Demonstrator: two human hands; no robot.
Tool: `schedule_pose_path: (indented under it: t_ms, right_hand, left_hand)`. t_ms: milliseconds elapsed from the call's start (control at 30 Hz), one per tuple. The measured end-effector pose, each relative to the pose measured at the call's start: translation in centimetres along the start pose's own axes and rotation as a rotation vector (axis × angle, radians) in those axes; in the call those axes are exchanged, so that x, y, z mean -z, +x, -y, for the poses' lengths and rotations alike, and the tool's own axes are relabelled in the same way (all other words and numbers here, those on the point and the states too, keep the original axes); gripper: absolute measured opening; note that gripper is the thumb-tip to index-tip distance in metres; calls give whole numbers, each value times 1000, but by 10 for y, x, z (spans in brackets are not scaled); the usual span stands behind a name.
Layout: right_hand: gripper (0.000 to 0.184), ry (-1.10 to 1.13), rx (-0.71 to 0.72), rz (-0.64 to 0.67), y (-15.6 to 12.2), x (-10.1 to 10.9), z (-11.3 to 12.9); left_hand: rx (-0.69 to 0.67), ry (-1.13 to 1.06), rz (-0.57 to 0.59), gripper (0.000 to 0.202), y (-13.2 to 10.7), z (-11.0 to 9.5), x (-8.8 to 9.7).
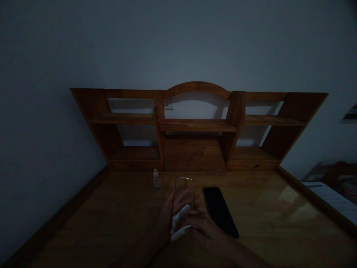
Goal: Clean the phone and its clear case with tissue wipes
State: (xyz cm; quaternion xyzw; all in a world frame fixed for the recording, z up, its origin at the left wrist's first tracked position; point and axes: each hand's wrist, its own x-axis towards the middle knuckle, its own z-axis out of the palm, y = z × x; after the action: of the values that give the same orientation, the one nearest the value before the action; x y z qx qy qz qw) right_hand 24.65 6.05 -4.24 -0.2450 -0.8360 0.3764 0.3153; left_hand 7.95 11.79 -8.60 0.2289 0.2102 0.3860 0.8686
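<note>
"White tissue [182, 213], right hand [202, 225]?"

"Yes, pressed to the clear case [182, 186] my left hand [167, 207] holds, short of the tabletop's [125, 208] back edge. Wiping, I judge; next calls for steady strokes."

Through the camera I see the worktop [111, 216]: a bottle [157, 181] standing beyond my left grip [167, 210], a phone [221, 211] lying just right of my right grip [203, 225], a shelf unit [198, 125] farther off, past both.
</note>
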Motion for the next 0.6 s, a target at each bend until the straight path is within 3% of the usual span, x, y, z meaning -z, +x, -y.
schedule_pose_path:
  t_ms: [300,600]
  right_hand:
    - [26,-53,5,-18,1,0,-2]
    - [23,-162,10,-8,-2,0,-4]
  left_hand:
    - [-15,-34,35,64,7,5,9]
    - [-26,3,-11,63,3,7,-6]
